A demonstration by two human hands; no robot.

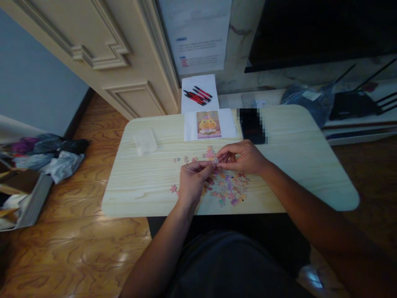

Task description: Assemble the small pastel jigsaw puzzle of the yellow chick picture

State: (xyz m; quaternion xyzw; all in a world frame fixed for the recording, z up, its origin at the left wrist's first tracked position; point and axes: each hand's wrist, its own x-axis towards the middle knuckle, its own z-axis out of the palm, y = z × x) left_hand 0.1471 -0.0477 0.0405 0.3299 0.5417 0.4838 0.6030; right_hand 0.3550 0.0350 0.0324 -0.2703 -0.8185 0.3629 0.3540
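Over the middle of the table, my left hand (196,178) and my right hand (243,157) meet at their fingertips. Both are pinched around small jigsaw puzzle pieces (216,160); whether these are one piece or two joined ones I cannot tell. Below my right hand lies a loose pile of pastel puzzle pieces (231,188). A few pink and grey pieces (186,159) sit in a rough row beyond my left hand, and a small pink cluster (210,152) lies just past the fingertips. More pink pieces (173,188) rest left of my left wrist.
Behind the pieces lies a sheet with a printed picture (209,125) of a yellow figure. Right of it is a dark, blurred-out device (252,126). A clear plastic bag or box (145,141) is at the table's left. Red and black pens (197,96) lie on white paper beyond the edge.
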